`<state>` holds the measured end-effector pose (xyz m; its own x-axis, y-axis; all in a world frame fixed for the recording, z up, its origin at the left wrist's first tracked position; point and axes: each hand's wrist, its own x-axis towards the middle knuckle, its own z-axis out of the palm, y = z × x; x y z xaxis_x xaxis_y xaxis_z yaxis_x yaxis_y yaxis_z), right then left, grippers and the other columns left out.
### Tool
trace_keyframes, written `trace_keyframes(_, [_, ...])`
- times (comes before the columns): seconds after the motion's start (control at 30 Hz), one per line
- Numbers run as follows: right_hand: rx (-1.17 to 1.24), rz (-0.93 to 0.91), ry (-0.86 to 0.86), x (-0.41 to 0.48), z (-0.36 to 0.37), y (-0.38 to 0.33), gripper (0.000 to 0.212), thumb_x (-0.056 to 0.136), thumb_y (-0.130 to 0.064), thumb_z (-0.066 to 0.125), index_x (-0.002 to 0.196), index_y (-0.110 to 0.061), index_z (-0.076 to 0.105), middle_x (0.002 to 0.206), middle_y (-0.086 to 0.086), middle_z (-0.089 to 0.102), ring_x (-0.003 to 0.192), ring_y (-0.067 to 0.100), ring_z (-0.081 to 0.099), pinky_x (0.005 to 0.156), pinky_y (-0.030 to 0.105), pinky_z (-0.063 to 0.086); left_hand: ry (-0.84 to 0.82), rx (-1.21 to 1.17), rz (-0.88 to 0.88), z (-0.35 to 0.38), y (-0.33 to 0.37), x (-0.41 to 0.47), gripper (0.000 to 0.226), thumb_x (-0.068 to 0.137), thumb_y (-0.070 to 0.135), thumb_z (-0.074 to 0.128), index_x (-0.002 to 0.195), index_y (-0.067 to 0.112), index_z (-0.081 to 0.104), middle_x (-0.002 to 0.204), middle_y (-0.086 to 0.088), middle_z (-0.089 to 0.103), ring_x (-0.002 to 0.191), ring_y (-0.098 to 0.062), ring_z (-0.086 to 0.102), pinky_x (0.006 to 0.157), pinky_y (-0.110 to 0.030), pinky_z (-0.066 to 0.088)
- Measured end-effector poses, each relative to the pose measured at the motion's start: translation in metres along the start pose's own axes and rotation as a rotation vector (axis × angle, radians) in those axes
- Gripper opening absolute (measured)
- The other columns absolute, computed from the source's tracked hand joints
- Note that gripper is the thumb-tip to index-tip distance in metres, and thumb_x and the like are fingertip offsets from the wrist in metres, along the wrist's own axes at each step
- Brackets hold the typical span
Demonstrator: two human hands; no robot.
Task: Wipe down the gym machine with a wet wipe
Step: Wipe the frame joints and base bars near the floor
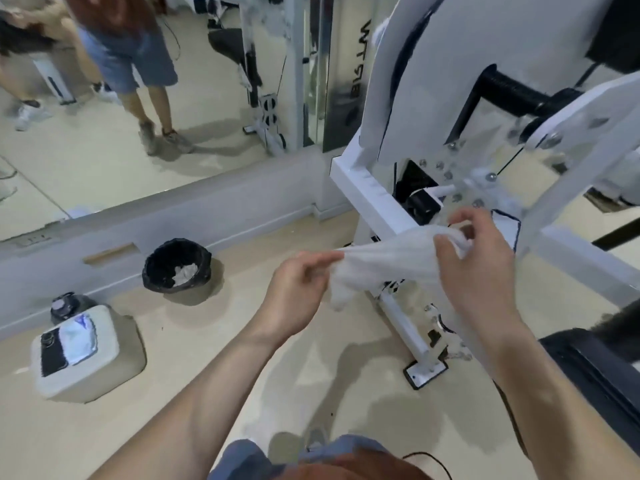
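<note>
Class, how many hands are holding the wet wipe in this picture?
2. The left hand pinches the wet wipe at its left end; the right hand grips its right end, beside the gym machine.

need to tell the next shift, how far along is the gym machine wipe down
Done: crumpled wipes in the black bin hint at earlier passes, though that is a guess. In hand: the left hand and right hand pinch a wet wipe, stretching it open in the air. Left: the wipe touches no part of the white gym machine, so wiping with it has yet to start.
</note>
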<state>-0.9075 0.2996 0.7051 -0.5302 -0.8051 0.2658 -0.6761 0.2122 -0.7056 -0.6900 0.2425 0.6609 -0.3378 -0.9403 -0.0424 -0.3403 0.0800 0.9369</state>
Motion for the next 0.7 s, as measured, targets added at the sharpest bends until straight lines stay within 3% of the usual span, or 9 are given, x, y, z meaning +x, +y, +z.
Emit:
trace_keyframes(0.1, [-0.292,-0.091,0.055,0.025,0.02,0.006,0.019,0.092,-0.005,0.051,0.104,-0.013,0.064,0.104,0.004,0.055,0.092,0.024,0.052,0.071,0.034,0.039,-0.095,0.114,0.037,0.003,-0.002,0.049,0.038,0.095,0.001,0.048,0.122,0.02,0.067,0.118,0.001,0.064,0.111,-0.011,0.059,0.089,-0.009,0.04])
trace_keyframes(0.23, [-0.519,-0.16,0.108,0.037,0.077,0.012,0.032,0.081,0.002,0.059,0.111,-0.004,0.068,0.116,0.017,0.061,0.108,0.037,0.056,0.087,0.045,0.048,-0.193,0.284,0.099,0.004,-0.005,0.117,0.047,0.092,0.001,0.047,0.135,0.017,0.056,0.13,-0.002,0.058,0.12,-0.016,0.053,0.089,-0.01,0.032])
trace_keyframes(0.33, [-0.711,-0.223,-0.008,0.038,0.145,0.021,0.036,0.094,-0.013,0.044,0.12,0.003,0.064,0.131,0.022,0.059,0.125,0.035,0.055,0.101,0.044,0.047,-0.268,0.336,0.171,0.001,-0.011,0.163,0.052,0.091,0.002,0.048,0.142,0.015,0.048,0.14,-0.003,0.053,0.129,-0.017,0.047,0.092,-0.008,0.027])
trace_keyframes(0.47, [-0.741,-0.069,-0.058,0.082,0.203,-0.003,0.053,0.095,-0.028,0.044,0.136,0.003,0.051,0.14,0.022,0.053,0.131,0.034,0.05,0.108,0.044,0.041,-0.266,0.437,0.285,-0.021,-0.018,0.207,0.052,0.089,0.004,0.051,0.141,0.012,0.048,0.136,-0.01,0.05,0.127,-0.025,0.044,0.1,-0.016,0.028])
trace_keyframes(0.57, [-0.769,0.0,-0.095,0.116,0.224,-0.024,0.062,0.085,-0.02,0.058,0.14,0.007,0.044,0.142,0.023,0.05,0.132,0.035,0.048,0.11,0.043,0.036,-0.163,0.659,0.576,-0.039,-0.02,0.229,0.053,0.081,0.004,0.043,0.132,0.013,0.055,0.137,-0.015,0.049,0.122,-0.036,0.043,0.105,-0.042,0.038])
trace_keyframes(0.7, [-0.78,0.12,-0.112,0.081,0.203,-0.019,0.067,0.09,-0.02,0.058,0.149,-0.002,0.032,0.156,0.016,0.033,0.145,0.03,0.03,0.119,0.041,0.021,-0.356,0.875,1.038,-0.025,-0.023,0.245,0.056,0.08,0.009,0.039,0.133,0.013,0.056,0.145,-0.009,0.049,0.134,-0.028,0.041,0.11,-0.04,0.031])
